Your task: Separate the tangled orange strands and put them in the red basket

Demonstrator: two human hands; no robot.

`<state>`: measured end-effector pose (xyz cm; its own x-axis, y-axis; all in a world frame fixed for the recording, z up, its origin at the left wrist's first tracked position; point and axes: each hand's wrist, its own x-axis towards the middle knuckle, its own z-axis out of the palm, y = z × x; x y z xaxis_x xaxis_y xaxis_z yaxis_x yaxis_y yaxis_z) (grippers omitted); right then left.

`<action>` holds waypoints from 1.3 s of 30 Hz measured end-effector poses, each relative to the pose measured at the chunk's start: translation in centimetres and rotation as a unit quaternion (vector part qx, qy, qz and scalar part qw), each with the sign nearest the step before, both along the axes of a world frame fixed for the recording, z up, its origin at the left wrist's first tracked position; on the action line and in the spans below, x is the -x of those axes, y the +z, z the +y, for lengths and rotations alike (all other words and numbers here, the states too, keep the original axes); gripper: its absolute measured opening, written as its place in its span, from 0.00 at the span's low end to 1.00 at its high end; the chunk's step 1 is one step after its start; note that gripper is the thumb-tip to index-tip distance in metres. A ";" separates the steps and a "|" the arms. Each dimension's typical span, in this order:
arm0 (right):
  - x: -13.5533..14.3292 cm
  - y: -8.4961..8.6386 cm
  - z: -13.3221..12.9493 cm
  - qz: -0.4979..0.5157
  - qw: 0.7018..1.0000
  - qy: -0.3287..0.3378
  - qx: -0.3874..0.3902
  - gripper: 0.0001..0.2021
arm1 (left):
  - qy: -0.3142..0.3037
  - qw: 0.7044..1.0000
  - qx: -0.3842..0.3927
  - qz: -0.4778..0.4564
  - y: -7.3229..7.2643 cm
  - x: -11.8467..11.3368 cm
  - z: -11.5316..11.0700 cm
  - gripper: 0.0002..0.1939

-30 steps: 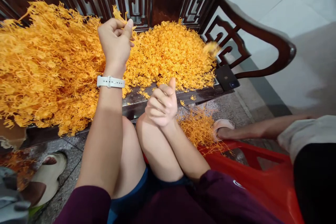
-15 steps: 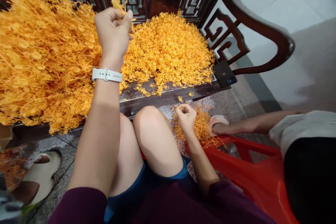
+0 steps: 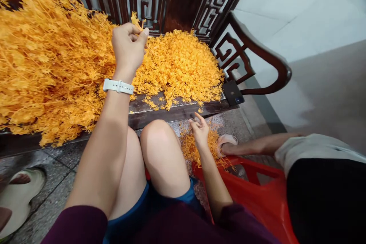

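Note:
My left hand (image 3: 128,47), with a pale watch band on its wrist, pinches a small orange sprig (image 3: 137,21) raised above the bench. Behind and left of it lies a big heap of long orange strands (image 3: 57,61). A second heap of short orange pieces (image 3: 183,65) covers the bench's right part. My right hand (image 3: 200,131) is beyond the bench's front edge, its index finger stretched out and fingers apart, holding nothing. Just above its fingertip, a small orange piece (image 3: 200,110) is at the edge. Below this hand, orange stems (image 3: 190,146) are scattered on the floor.
The dark wooden bench (image 3: 143,118) has a carved back and a curved armrest (image 3: 265,55). A black phone (image 3: 233,93) lies at its right end. At the right, another person's leg (image 3: 254,145) extends beside a red plastic chair (image 3: 248,194). Slippers (image 3: 23,198) are at the lower left.
My right hand has opened from a curled pinch, its index finger extended. One of the loose pieces near the bench edge is gone from there. The view has shifted, while my left hand still holds its sprig.

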<state>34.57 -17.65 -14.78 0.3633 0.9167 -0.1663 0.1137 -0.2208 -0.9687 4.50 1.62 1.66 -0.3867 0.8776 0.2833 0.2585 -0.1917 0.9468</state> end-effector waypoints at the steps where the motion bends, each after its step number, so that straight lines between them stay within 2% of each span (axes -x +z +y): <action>1: -0.4 -0.2 0.0 -0.014 1.000 -0.017 -0.007 0.30 | 0.004 1.000 -0.012 -0.010 0.0 -0.1 0.0 0.16; 3: -1.4 -0.6 0.2 -0.047 0.997 -0.051 -0.021 0.21 | 0.008 0.999 -0.027 -0.019 -0.1 -0.3 -0.1 0.15; 6: -2.9 -0.4 0.8 -0.096 0.992 -0.071 -0.039 0.19 | 0.012 1.000 -0.022 -0.003 -0.2 -0.7 -0.4 0.14; 10: -4.0 0.7 2.0 -0.132 0.990 -0.023 -0.038 0.17 | 0.000 1.000 -0.012 0.005 0.0 -1.0 -0.8 0.12; 13: -4.2 1.3 2.6 -0.137 0.989 0.053 -0.027 0.37 | 0.002 1.000 -0.019 -0.012 0.2 -0.9 -1.0 0.11; 15: -4.2 1.3 2.8 -0.143 0.987 0.074 -0.026 0.43 | 0.011 1.000 -0.013 -0.011 0.4 -0.8 -1.1 0.11; 21: -4.5 -0.2 2.1 -0.093 0.994 0.056 -0.027 0.36 | 0.007 1.000 -0.003 0.001 0.3 -1.2 -1.3 0.12; 24: -4.3 -0.5 1.3 -0.080 0.995 0.055 -0.029 0.31 | -0.008 0.999 -0.050 0.004 0.3 -2.2 -1.4 0.11; 27: -3.9 0.2 0.7 -0.064 0.995 0.063 -0.033 0.24 | 0.033 0.988 -0.131 0.075 0.7 -3.8 -2.5 0.09; 29: -3.5 1.5 0.9 -0.051 0.995 0.078 -0.039 0.21 | 0.047 0.968 -0.193 0.150 1.0 -5.2 -3.7 0.06; 32: -2.8 4.9 2.3 -0.001 0.992 0.116 -0.054 0.21 | -0.027 0.938 -0.248 0.241 1.1 -7.7 -5.7 0.06; 36: -1.5 11.8 5.1 0.102 0.972 0.176 -0.120 0.23 | -0.085 0.894 -0.265 0.351 0.8 -10.0 -7.2 0.10; 39: -0.1 17.4 7.1 0.034 0.951 0.221 -0.213 0.20 | -0.094 0.874 -0.257 0.402 0.8 -10.1 -7.5 0.10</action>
<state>34.66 -10.52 2.57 -0.0708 0.9667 0.2459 0.0381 0.2489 -0.9678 14.64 -5.92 2.45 0.2555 0.5820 0.7720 0.7183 -0.6487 0.2514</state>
